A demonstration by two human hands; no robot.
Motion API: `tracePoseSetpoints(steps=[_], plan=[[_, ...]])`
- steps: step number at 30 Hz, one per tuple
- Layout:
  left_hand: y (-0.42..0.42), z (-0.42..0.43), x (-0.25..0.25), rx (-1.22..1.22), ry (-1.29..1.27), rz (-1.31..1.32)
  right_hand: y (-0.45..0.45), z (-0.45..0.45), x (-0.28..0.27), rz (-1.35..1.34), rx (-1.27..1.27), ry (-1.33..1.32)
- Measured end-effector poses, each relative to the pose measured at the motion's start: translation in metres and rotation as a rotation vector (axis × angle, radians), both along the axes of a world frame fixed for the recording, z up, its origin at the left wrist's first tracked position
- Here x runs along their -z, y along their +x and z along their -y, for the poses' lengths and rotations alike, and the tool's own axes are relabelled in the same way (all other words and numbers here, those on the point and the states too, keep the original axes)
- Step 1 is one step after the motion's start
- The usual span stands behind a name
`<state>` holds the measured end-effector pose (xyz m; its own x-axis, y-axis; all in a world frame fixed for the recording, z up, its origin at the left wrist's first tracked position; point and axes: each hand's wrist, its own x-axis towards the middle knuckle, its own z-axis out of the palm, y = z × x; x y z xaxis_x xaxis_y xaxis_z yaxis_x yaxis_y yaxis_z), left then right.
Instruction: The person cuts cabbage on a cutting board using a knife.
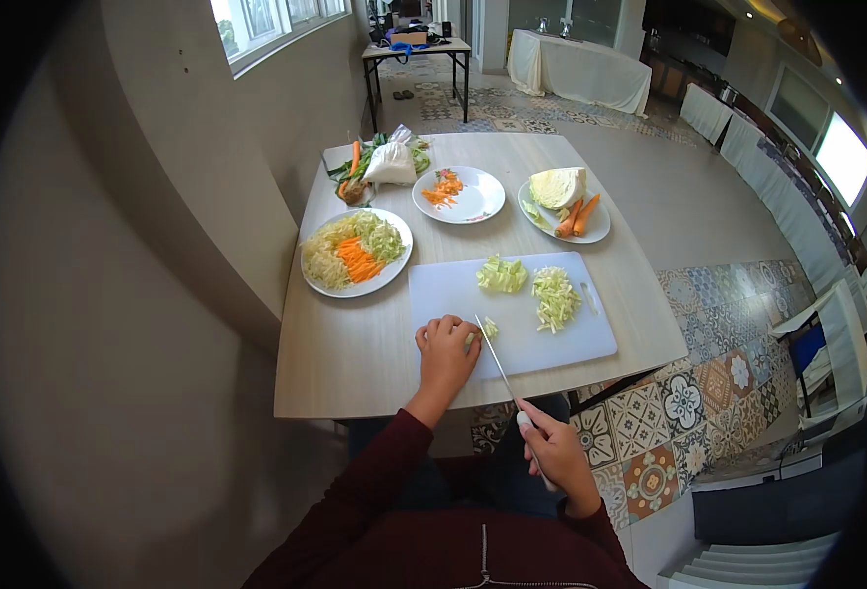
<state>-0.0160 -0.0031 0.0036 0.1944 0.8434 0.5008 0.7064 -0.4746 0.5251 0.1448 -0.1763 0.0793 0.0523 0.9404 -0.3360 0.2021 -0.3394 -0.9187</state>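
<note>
My left hand presses down on the white cutting board with its fingers curled over a piece of cabbage, which is mostly hidden under them. In my right hand is the white handle of a kitchen knife. Its blade lies close beside my left fingertips, and a few cut bits of cabbage sit just past it. Farther up the board are a stack of cabbage leaf pieces and, to its right, a pile of chopped cabbage.
At the table's left stands a plate of shredded vegetables. Behind the board, one plate carries carrot shreds, another holds a cut cabbage and carrots. A white-filled plastic bag lies among greens at the back left. A wall borders the left side.
</note>
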Motion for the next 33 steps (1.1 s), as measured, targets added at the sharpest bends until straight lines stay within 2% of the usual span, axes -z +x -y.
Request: tracePoseSetpoints(steps=[12,21,33], plan=[[0.002,0.000,0.001,-0.010,0.008,-0.004,0.006,0.006,-0.015,0.047,-0.030,-0.103],[0.001,0.000,0.001,-0.004,0.022,-0.006,0.002,-0.017,0.004,0.010,-0.030,-0.022],[0.001,0.000,0.001,-0.011,0.010,-0.021,0.009,0.011,-0.014,0.097,-0.042,-0.074]])
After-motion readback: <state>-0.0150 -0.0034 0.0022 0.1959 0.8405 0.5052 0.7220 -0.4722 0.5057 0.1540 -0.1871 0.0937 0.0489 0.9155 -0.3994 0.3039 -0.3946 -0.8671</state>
